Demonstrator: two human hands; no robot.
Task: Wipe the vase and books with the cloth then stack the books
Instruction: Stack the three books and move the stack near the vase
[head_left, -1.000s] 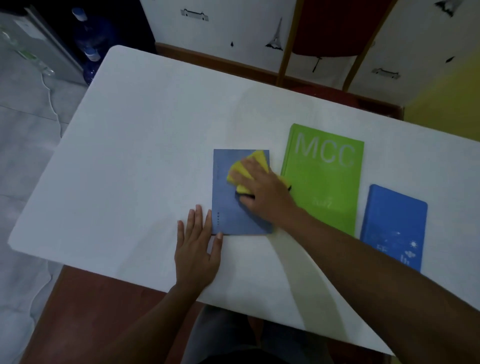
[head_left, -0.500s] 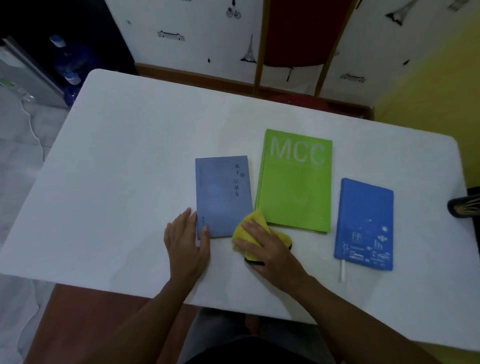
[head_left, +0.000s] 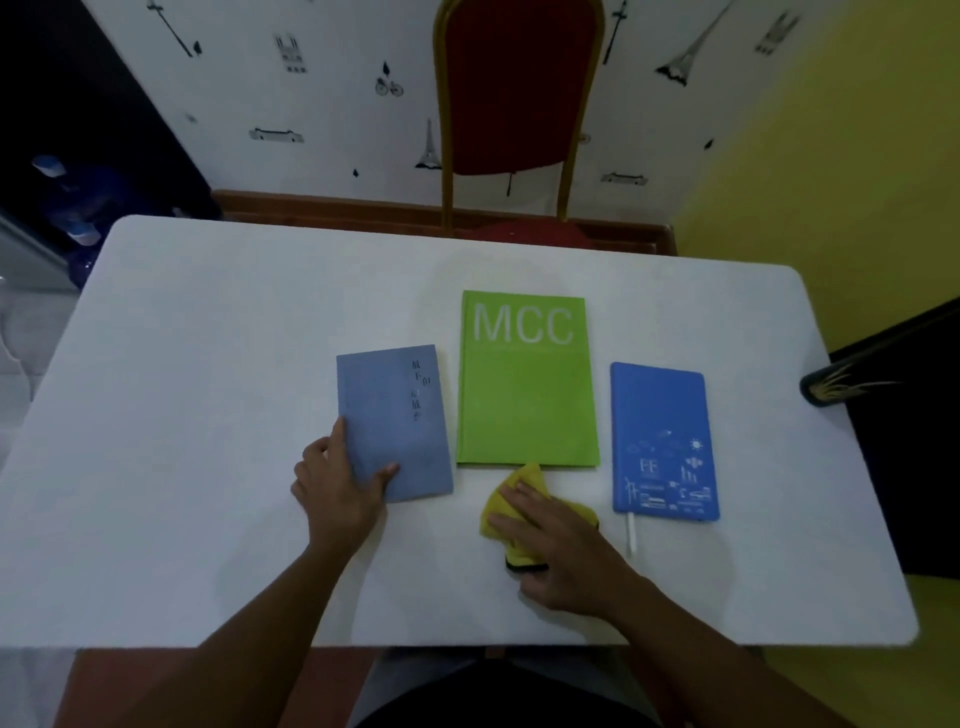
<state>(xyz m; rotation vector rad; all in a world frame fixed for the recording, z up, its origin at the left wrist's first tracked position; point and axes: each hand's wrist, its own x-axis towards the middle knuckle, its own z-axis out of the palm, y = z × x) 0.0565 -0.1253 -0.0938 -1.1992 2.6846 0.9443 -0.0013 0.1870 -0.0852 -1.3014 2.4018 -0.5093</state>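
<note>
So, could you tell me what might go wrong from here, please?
The right hand presses the bunched cloth just short of the green book, which no hand steadies; a forward wipe may shove it instead. The left hand grips only the grey book's near corner, so lifting it could let it tip. The vase shows at the table's right edge; a wide sweep might knock it.

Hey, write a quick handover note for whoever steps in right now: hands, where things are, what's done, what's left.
Left hand holds the grey-blue book by its near-left corner, thumb on the cover. Right hand rests flat on the yellow cloth on the table, near the green book.
Books lie side by side, blue notebook rightmost; vase by the table's right edge.
Done: grey-blue book wiped a second ago.
Left: wipe green book and blue notebook, vase if not yet done, then stack.
</note>
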